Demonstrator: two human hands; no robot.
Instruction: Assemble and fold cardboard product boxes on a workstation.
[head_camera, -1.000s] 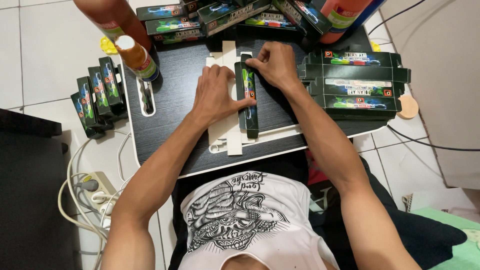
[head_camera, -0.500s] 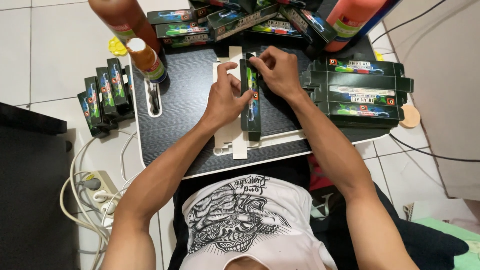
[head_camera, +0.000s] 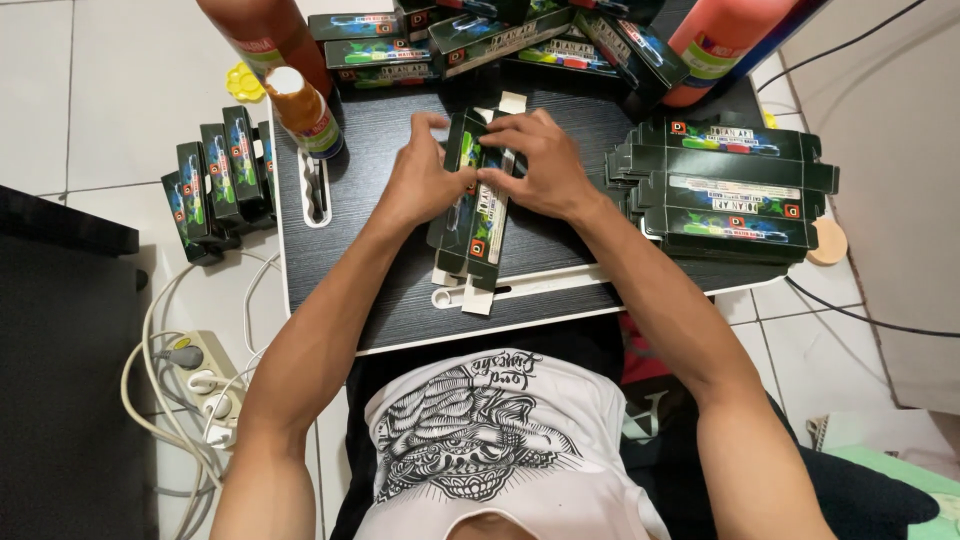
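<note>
Both hands grip one dark carton (head_camera: 470, 205) at mid-desk (head_camera: 380, 300): left hand (head_camera: 425, 180) on its left edge, right hand (head_camera: 535, 165) pinching the top flaps. Flat carton stack (head_camera: 725, 190) right of it. Risk: uneven squeeze could crease the thin card; its loose white flaps could tear.

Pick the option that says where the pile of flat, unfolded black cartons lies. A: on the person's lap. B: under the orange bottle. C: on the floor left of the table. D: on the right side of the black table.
D: the stack of flat cartons lies on the right side of the black table, beside the right hand, which with the left hand holds a carton.
</note>
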